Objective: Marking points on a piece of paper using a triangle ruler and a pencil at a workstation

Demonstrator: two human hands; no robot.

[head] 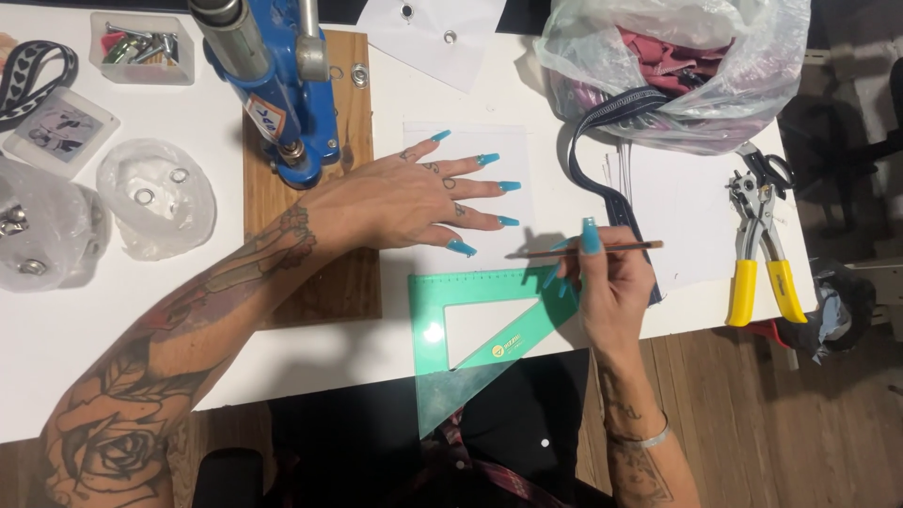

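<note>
**Holding a pencil beside a flattened sheet**

Pinching a pencil (602, 248) between thumb and fingertips, the right hand (607, 287) hovers over the green set square (470, 325) at the table (75, 320) edge. The pencil lies level, its tip pointing right. The left hand (404, 202) lies flat, fingers spread, on a clear sheet (513, 150), gripping nothing. A clear plastic bag (677, 66) holds pink fabric; a small clear box (141, 47) holds metal bits.
</note>
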